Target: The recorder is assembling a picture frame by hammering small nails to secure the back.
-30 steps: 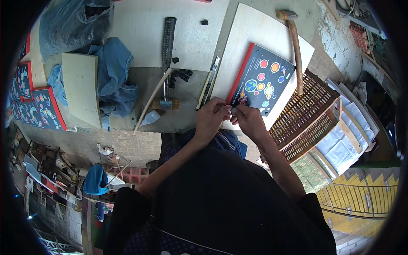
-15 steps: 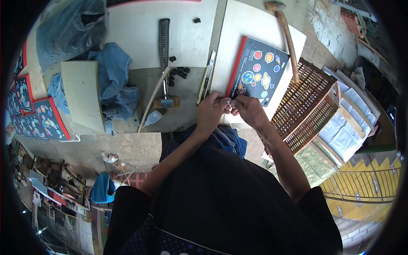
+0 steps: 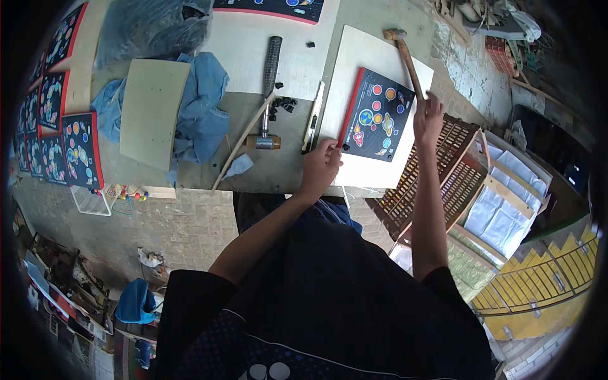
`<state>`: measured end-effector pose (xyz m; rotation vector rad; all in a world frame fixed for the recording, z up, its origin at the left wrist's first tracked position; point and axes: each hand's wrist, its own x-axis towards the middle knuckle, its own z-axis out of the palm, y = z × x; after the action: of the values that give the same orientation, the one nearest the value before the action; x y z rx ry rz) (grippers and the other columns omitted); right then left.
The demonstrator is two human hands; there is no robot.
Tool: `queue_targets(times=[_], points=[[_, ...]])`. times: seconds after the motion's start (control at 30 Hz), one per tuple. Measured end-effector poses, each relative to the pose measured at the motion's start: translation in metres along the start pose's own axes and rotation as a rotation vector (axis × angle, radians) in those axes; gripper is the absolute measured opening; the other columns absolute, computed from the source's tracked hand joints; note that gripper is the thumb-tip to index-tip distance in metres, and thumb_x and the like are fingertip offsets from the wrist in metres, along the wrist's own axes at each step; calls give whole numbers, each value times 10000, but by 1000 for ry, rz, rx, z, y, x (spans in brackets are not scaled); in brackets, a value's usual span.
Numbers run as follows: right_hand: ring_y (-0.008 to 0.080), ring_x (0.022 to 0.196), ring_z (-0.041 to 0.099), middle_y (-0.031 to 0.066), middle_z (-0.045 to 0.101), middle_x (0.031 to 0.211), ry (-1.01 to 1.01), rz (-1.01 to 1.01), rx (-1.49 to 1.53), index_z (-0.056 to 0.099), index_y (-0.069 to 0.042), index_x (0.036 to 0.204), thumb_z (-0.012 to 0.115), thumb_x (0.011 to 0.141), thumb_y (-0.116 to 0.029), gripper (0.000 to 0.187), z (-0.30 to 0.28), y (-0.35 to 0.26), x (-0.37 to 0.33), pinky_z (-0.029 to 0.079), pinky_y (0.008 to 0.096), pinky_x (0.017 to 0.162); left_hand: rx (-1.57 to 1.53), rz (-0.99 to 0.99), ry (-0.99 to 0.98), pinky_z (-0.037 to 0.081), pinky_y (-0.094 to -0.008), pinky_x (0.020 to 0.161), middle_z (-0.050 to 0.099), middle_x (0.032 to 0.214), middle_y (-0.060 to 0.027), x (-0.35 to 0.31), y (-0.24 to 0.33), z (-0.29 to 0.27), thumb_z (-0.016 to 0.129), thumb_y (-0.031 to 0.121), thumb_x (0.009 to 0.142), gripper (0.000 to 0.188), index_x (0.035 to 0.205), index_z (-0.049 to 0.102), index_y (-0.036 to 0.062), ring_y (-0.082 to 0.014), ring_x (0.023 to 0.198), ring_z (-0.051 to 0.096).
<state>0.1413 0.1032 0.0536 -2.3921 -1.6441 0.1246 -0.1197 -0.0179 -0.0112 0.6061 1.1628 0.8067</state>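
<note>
My right hand is at the lower end of a wooden-handled hammer, its fingers closed round the handle. The hammer's metal head lies beyond the far corner of a pale panel. On that panel rests a dark board printed with colourful planets, red along its left edge. My left hand is at the board's near left corner, fingers curled and pinched together; whatever they hold is too small to make out. A utility knife lies left of the panel.
A mallet with a black grip, a thin stick and small black pieces lie to the left. Beyond are a blue cloth, a cream panel and more planet boards. A brown plastic crate stands at right.
My hands were together at the board's near edge. The right has moved away to the hammer handle; the left has stayed by the board's corner. The whole view has shifted a little.
</note>
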Motion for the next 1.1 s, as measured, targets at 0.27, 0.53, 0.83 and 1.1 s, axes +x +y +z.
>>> queue_targets(times=[0.27, 0.53, 0.83, 1.1], points=[[493, 1046, 632, 295, 653, 1128, -335, -90, -129, 577, 23, 1197, 594, 977, -369, 449, 32, 44, 77, 509, 533, 907, 494, 500, 139, 575, -361, 759, 637, 1221, -131, -21, -11, 15, 744, 95, 860, 577, 1399, 541, 63, -237, 983, 683], [247, 631, 690, 155, 664, 718, -471, -265, 389, 565, -3, 1254, 652, 985, -251, 376, -79, -8, -50, 506, 406, 522, 618, 697, 451, 579, -362, 801, 712, 1153, -73, -19, -37, 28, 791, 143, 832, 811, 1508, 365, 3, -234, 931, 702], [442, 799, 700, 280, 694, 842, -589, -386, -12, 637, -53, 1307, 644, 956, -256, 406, -144, -31, -132, 542, 503, 722, 641, 775, 466, 568, -391, 831, 730, 1111, -65, -15, -47, 32, 812, 159, 807, 908, 1538, 296, 3, -262, 956, 687], [459, 815, 687, 280, 695, 852, -558, -585, -185, 623, -82, 1312, 618, 967, -264, 390, -134, -17, -127, 539, 552, 754, 674, 735, 442, 563, -407, 828, 729, 1105, -76, -16, -44, 30, 817, 167, 798, 906, 1531, 309, 10, -277, 969, 679]])
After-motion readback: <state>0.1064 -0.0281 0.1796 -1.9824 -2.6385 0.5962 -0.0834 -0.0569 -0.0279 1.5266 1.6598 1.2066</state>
